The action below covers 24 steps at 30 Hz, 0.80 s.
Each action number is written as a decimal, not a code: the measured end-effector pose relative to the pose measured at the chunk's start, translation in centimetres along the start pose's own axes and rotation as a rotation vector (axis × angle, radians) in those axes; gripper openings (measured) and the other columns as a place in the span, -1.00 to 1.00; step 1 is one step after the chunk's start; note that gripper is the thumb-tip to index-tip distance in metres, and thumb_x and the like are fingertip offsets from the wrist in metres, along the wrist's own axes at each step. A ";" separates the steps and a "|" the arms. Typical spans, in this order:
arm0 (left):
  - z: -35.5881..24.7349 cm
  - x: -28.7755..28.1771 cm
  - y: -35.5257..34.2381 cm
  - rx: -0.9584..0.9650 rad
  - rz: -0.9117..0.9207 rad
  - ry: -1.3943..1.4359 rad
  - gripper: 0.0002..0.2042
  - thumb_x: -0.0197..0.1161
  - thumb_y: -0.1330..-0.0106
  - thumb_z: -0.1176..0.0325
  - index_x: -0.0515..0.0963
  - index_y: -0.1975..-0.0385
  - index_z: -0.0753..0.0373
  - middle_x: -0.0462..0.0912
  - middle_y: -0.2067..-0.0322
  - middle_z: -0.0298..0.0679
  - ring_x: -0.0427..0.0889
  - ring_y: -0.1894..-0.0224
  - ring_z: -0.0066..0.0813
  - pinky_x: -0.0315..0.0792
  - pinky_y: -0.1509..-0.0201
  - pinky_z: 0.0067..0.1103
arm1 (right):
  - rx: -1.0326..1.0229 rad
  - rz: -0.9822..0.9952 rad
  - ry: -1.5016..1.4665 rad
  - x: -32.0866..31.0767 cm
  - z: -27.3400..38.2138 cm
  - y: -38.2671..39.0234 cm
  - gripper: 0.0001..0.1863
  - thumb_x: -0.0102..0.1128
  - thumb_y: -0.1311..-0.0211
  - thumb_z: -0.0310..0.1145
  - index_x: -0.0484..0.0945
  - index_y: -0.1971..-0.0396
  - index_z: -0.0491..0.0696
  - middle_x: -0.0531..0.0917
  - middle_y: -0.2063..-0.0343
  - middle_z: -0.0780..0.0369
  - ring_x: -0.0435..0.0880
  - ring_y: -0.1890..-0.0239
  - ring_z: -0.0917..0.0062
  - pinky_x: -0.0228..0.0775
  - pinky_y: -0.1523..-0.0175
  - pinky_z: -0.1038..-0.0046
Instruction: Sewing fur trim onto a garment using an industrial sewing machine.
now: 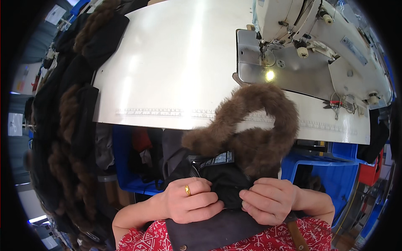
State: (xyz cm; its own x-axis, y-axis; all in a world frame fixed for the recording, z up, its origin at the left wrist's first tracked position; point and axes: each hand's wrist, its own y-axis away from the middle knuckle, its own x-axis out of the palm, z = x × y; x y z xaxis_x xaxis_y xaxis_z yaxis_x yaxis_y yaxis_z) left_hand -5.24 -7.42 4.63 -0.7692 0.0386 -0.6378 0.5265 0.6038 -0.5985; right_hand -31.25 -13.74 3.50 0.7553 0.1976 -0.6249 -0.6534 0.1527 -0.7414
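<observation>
Both hands pinched a black fur-trimmed garment just below the desk (167, 75).

Left hand (190, 200) and right hand (268, 200) each gripped the black fabric (224, 178); keeping its edges aligned and the brown fur trim (255, 121) clear seemed wise.

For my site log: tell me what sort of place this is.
Probably a garment sewing workshop: an industrial sewing machine on a white worktable, and stacked fur-trimmed dark pieces at the left.
</observation>
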 end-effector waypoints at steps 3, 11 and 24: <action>-0.4 0.9 -0.2 -0.093 -0.104 -0.029 -0.75 0.62 -0.04 0.34 0.67 0.36 0.22 0.58 0.36 -0.32 0.59 0.40 -0.41 0.60 0.35 -0.56 | 0.041 -0.007 -0.058 0.1 0.0 0.3 -0.83 0.38 0.01 -0.47 0.63 0.36 -0.13 0.71 0.25 0.13 0.66 0.36 0.41 0.63 0.27 0.46; -0.6 0.8 0.5 -0.248 -0.061 0.101 -0.69 0.69 -0.03 0.26 0.66 0.34 0.15 0.66 0.34 -0.34 0.68 0.34 -0.38 0.66 0.23 -0.54 | 0.091 -0.022 -0.141 0.3 0.0 1.0 -0.74 0.39 -0.01 -0.49 0.63 0.26 -0.21 0.68 0.28 0.11 0.65 0.37 0.38 0.66 0.27 0.40; -0.4 0.2 0.2 -0.266 -0.045 0.133 -0.73 0.54 -0.10 0.50 0.74 0.17 0.26 0.73 0.35 -0.28 0.72 0.34 -0.35 0.69 0.19 -0.52 | 0.092 -0.055 -0.125 0.9 -0.1 1.5 -0.73 0.39 0.00 -0.50 0.64 0.23 -0.19 0.65 0.29 0.16 0.61 0.38 0.41 0.60 0.31 0.41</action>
State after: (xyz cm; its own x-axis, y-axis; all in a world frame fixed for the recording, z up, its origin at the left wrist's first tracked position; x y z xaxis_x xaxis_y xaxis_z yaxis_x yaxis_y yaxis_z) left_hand -5.41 -6.93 4.57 -0.8394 0.1008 -0.5341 0.3915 0.7937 -0.4656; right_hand -31.56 -13.42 1.83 0.7813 0.3047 -0.5447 -0.6178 0.2536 -0.7443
